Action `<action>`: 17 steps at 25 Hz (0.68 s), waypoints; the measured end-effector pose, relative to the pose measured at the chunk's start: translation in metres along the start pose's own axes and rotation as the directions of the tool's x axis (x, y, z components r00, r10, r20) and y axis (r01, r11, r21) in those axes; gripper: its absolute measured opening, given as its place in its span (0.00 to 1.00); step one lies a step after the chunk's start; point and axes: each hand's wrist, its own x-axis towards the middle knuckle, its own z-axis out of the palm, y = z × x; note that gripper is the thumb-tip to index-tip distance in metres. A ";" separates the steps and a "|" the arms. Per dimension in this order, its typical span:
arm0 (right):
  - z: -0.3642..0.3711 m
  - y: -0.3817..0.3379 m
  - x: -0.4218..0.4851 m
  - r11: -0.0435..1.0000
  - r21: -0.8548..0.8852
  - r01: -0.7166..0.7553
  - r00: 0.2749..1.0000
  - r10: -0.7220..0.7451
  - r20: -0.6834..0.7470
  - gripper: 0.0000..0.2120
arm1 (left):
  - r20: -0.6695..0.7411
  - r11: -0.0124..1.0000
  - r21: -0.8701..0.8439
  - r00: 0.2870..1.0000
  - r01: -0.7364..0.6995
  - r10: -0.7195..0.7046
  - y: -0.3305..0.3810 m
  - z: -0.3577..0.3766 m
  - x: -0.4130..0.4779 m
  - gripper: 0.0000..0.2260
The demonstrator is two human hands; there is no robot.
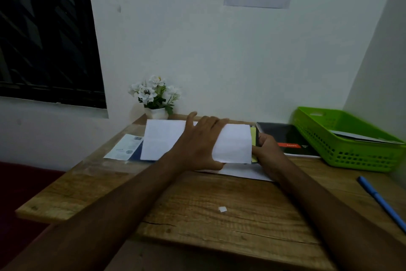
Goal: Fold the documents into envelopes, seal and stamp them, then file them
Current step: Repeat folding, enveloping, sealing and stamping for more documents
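A wooden table [193, 196]. To the right of the grip stands 1 green basket [351, 154] holding papers. The white document [162, 138] lies at the table's far middle. The left hand [202, 145] presses it flat, fingers spread. The right hand [267, 149] pinches its right edge, fingers curled. A blue pen [380, 200] lies nearer, right of that grip.

Wooden table [197, 193]: papers [162, 138], basket [351, 154], pen [382, 201].

Dim, soft focus, edges warped
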 end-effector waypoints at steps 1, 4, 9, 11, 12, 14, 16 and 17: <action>-0.002 0.004 0.002 1.000 -0.008 0.002 1.000 -0.002 -0.006 0.12 | 0.019 1.000 -0.005 1.000 -0.022 0.022 -0.001 0.005 0.003 0.42; -0.004 0.011 0.004 0.995 -0.086 0.050 0.999 -0.051 -0.005 0.13 | 0.033 0.999 -0.019 0.998 -0.044 0.044 -0.003 0.018 0.002 0.42; -0.006 0.008 0.006 0.983 -0.125 0.136 0.990 -0.129 0.062 0.13 | -0.058 1.000 -0.015 0.998 -0.015 0.014 -0.018 0.017 -0.001 0.40; -0.012 0.005 0.006 0.985 -0.112 0.134 0.990 -0.128 0.054 0.08 | -0.059 1.000 -0.020 0.998 -0.013 0.012 -0.020 0.015 -0.003 0.40; -0.015 0.005 0.004 0.983 -0.141 0.120 0.993 -0.116 0.037 0.05 | -0.059 1.000 -0.026 0.998 -0.001 0.000 -0.021 0.015 -0.004 0.40; -0.030 0.006 0.004 0.927 -0.356 0.118 0.993 -0.111 0.039 0.03 | -0.064 0.999 -0.030 0.998 0.021 -0.023 -0.024 0.013 -0.006 0.40; -0.048 0.009 0.002 0.714 -0.692 0.104 0.992 -0.028 0.120 0.14 | -0.068 0.999 -0.038 0.997 0.033 -0.036 -0.030 0.012 -0.008 0.39; -0.056 0.009 0.001 0.619 -0.780 0.088 0.986 0.054 0.155 0.21 | -0.062 0.998 -0.054 0.997 0.039 -0.042 -0.034 0.012 -0.009 0.38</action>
